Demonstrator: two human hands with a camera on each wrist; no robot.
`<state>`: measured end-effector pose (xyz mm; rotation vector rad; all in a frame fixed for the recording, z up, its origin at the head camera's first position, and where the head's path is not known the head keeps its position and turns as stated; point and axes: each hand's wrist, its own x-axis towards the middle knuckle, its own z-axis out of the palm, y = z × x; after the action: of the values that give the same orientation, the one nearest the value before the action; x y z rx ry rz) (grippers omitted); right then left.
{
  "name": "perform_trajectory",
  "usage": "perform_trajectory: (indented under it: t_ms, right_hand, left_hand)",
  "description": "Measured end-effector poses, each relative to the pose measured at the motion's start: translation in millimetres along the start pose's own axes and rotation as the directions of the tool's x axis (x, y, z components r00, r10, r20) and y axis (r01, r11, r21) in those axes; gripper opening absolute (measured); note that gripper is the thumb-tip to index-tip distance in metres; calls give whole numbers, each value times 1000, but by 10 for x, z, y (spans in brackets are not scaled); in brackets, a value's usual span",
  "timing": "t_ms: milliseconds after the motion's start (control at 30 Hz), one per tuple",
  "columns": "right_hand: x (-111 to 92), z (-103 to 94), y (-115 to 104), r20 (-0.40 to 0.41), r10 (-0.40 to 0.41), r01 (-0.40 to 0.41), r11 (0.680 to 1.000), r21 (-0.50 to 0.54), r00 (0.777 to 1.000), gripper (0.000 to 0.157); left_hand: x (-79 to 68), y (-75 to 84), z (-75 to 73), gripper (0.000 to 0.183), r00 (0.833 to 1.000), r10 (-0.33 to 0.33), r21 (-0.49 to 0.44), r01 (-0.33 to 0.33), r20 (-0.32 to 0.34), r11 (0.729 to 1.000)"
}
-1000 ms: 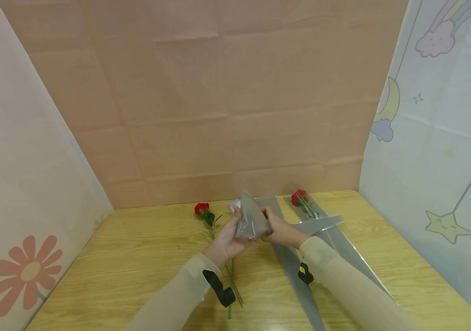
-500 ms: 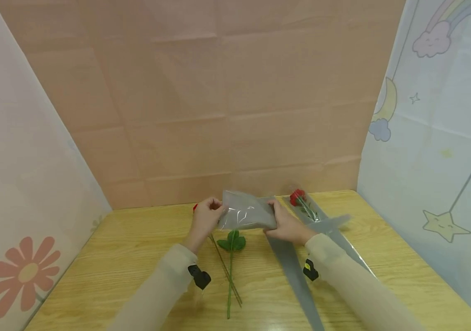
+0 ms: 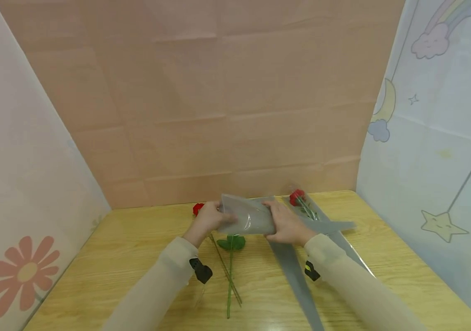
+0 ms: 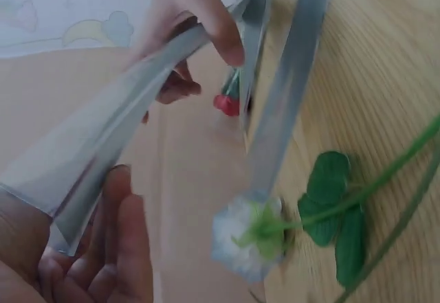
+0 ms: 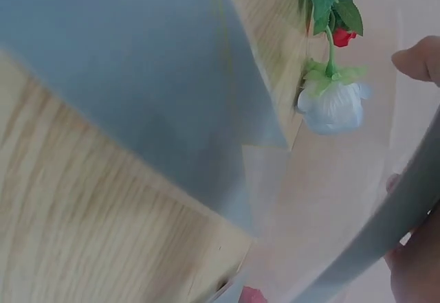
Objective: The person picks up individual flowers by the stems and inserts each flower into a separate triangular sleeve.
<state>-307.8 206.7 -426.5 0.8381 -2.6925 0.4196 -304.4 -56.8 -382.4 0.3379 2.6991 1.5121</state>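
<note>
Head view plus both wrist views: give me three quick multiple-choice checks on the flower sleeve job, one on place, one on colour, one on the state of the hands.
1. Where is the white flower?
A. on the table, below the held sleeve
B. inside the held sleeve
C. in the left hand

2. What colour is the flower already inside the sleeve at the right?
A. white
B. red
C. yellow

3. How is the grey sleeve held?
A. flat on the table, untouched
B. by the right hand alone
C. between the left hand and the right hand, off the table

Answers: 1 A, its bloom lies on the wood in the left wrist view; 2 B, a red bloom shows through the wrap; 3 C, each hand grips one end.
</note>
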Motion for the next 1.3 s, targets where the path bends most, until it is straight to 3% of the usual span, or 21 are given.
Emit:
perform_trajectory:
  t_ms: [67, 200, 267, 400, 567, 733, 967, 1300]
  right_hand:
    - [-8, -1, 6, -11, -8, 7, 1000, -15, 1000, 94]
    - [-20, -9, 4, -36, -27, 26, 999, -31, 999, 90]
    - [-20, -9, 1, -48, -35, 33, 999, -29, 998, 89]
    - [-27, 14, -15, -58, -44, 43, 999, -22, 997, 97]
    - [-32, 47, -25, -77, -39, 34, 997, -68, 996, 103]
    - [-41, 22, -14, -94, -24, 22, 999, -23, 995, 91]
    - [-59, -42, -6, -46, 15, -11, 995, 100, 999, 70]
    - [-70, -88, 29, -30, -5, 9, 993, 121, 1000, 56]
  left_hand:
    - [9, -17, 13, 38, 1000, 2, 11, -2, -2, 1000]
    - [-6, -30, 9, 22, 995, 46, 142, -33, -90, 989]
    - [-18, -26, 8, 20, 994, 41, 139, -26, -102, 990]
    - [-9, -31, 17, 22, 999, -12, -3, 12, -48, 1000]
    - [26, -39, 51, 32, 997, -72, -191, 75, 23, 979]
    - [30, -54, 60, 34, 998, -69, -198, 70, 9, 978]
    - [20, -112, 27, 37, 999, -42, -210, 42, 7, 977]
    - [56, -153, 33, 29, 991, -132, -226, 131, 9, 965]
